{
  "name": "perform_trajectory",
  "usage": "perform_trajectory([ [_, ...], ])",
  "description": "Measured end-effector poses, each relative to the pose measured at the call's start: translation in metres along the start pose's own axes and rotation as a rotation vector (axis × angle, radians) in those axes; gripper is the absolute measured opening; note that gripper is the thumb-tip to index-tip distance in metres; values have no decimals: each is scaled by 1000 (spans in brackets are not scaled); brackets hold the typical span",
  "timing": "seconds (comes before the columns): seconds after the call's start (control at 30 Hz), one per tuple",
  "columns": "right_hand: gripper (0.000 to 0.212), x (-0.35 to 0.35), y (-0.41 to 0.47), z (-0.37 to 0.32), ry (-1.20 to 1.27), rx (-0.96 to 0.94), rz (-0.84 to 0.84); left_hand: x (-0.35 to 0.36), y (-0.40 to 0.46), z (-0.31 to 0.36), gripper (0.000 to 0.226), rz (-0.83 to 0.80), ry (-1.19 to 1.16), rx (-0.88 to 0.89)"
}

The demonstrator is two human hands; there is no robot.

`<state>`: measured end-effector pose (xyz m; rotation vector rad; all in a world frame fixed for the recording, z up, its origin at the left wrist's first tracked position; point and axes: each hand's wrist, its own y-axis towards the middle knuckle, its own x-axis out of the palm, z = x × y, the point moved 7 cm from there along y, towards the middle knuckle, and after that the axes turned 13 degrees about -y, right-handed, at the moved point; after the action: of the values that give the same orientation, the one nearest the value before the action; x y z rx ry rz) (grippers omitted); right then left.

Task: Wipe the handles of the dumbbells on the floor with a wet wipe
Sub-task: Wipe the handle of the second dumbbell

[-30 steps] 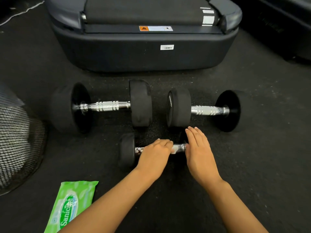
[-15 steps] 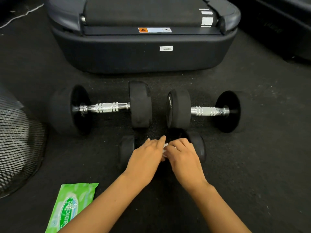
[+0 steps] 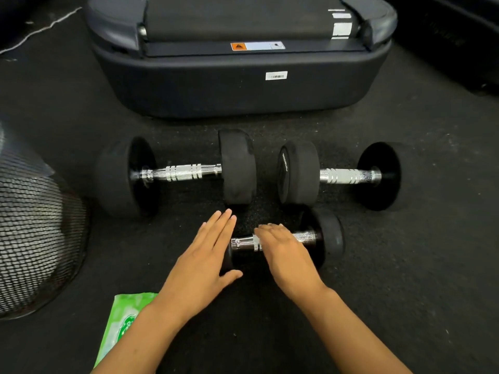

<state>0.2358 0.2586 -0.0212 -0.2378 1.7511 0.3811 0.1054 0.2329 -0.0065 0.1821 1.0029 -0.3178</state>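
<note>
**Floor layout, three dumbbells and surroundings**

Treadmill base (image 3: 243,85) sits far centre on the floor (image 3: 432,265). Near of it, two large dumbbells lie end to end: left dumbbell (image 3: 175,172) and right dumbbell (image 3: 340,175), inner weights just beside each other, apart. Small dumbbell (image 3: 297,240) lies near of the gap between them, its right weight near the right dumbbell's inner weight. Left hand (image 3: 201,261) lies over the small dumbbell's left end, hiding that weight. Right hand (image 3: 286,252) lies on its handle. Wipe packet (image 3: 122,322) lies near left, partly under the left forearm. Mesh object (image 3: 35,233) stands at the left edge, left of the left dumbbell.
</note>
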Motion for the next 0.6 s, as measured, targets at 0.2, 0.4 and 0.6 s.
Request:
perform_trajectory([
  [0.2,16,-3,8,3,20,14,-31,-2,1,-3,101,-1,-72,8],
  [0.4,35,2,-2,-3,-60,-74,43,1,1,-5,102,-4,-105,-14],
  [0.6,19,6,17,-18,-68,41,-87,0,3,-5,103,-19,-108,-12],
])
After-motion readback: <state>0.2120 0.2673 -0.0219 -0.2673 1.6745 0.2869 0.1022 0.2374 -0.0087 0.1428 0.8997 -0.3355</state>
